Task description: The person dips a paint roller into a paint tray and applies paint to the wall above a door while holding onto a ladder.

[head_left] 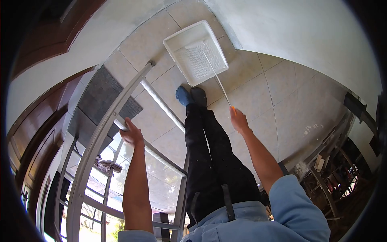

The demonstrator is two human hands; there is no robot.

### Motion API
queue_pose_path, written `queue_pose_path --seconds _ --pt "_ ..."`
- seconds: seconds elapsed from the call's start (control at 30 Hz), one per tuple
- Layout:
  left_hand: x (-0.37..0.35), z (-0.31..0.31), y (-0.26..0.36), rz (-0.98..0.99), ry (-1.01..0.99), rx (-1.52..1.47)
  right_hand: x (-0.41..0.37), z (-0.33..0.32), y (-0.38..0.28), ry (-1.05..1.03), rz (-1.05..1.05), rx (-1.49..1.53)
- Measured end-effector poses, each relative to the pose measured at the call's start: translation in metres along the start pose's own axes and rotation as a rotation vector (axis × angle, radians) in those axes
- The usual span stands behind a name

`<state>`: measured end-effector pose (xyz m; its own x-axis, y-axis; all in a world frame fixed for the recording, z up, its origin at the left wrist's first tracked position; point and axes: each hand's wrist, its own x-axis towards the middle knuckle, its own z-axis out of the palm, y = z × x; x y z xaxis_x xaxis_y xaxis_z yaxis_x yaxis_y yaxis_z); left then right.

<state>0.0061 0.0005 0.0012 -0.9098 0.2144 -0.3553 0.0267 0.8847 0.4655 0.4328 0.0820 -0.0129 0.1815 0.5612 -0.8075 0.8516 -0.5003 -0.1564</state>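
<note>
A paint roller (219, 82) with an orange handle and a long thin rod is in my right hand (239, 119), fingers closed round the handle. Its white roller head lies in a white paint tray (222, 60) on the tiled floor, just beyond my feet. Wet white paint coats the tray's ribbed bottom. My left hand (132, 134) is closed on a rung of a metal ladder (107, 121) that stands upright at my left side.
Pale walls (290, 28) meet near the tray. Dark mats (100, 92) lie on the floor beyond the ladder. A cloth (107, 165) hangs on the ladder's far side. Wooden doors (34, 161) are at the far left, and cluttered furniture (330, 177) stands at the right.
</note>
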Motion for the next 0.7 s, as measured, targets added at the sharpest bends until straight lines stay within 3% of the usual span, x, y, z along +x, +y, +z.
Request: queue_pose_path --seconds 0.1,0.2,0.33,0.47,0.7 --pt "0.001 -0.001 0.003 -0.007 -0.007 0.011 0.008 -0.018 -0.039 -0.084 0.036 0.082" --pt "0.0 0.001 0.004 -0.022 -0.015 0.003 -0.016 -0.016 -0.007 -0.004 -0.05 -0.012" --pt "0.0 0.0 0.001 -0.033 0.001 0.0 -0.061 -0.009 0.055 -0.069 0.121 -0.086" --pt "-0.005 -0.003 0.011 -0.021 -0.008 -0.011 -0.069 0.001 0.075 -0.11 0.147 -0.234" --pt "0.0 -0.003 0.007 -0.032 -0.02 0.013 0.004 0.01 -0.011 -0.059 0.021 -0.098"
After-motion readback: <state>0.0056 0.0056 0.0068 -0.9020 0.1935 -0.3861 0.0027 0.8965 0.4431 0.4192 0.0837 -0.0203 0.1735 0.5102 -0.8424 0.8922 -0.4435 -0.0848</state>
